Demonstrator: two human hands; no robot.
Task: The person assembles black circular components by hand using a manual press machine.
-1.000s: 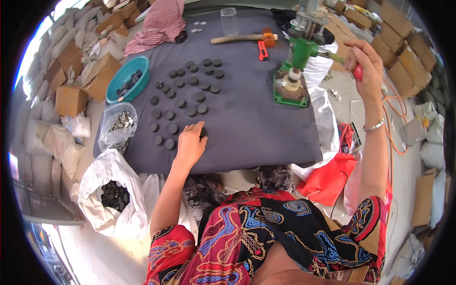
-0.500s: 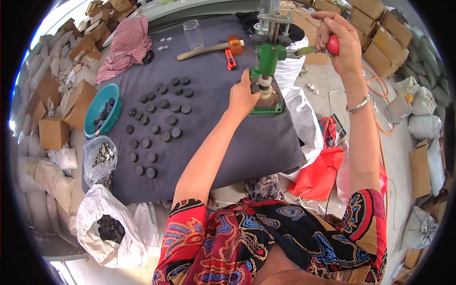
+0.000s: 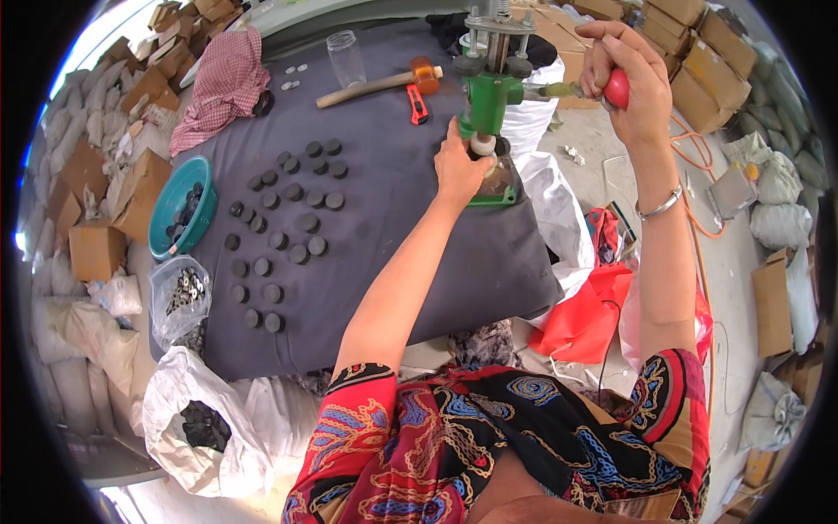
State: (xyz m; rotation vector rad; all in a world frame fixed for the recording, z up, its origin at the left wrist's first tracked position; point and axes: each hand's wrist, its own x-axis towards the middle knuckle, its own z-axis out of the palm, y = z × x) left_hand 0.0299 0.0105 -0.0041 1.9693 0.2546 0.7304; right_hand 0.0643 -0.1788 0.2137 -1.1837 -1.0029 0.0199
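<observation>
A green hand press (image 3: 491,106) stands at the table's far right corner. My right hand (image 3: 630,83) is closed round the red ball knob (image 3: 616,89) at the end of its lever, with the index finger stretched past it. At the press base, my left hand (image 3: 460,168) reaches in beside the white die (image 3: 483,145), thumb and fingers curled about the spot under it. What those fingers hold is hidden. Left of the press, several black round discs (image 3: 308,224) lie spread over the dark table cover.
A wooden-handled mallet (image 3: 375,89), a red box cutter (image 3: 416,105) and a clear jar (image 3: 346,59) lie toward the back. Along the left edge are a teal basin (image 3: 208,214) of black pieces and a clear bag (image 3: 202,325) of metal parts. A checked cloth (image 3: 223,83) lies far left.
My left hand has shifted in closer under the white die; the dark piece seen by its thumb is now hidden. My right hand keeps its grip on the knob. The view has shifted slightly.
</observation>
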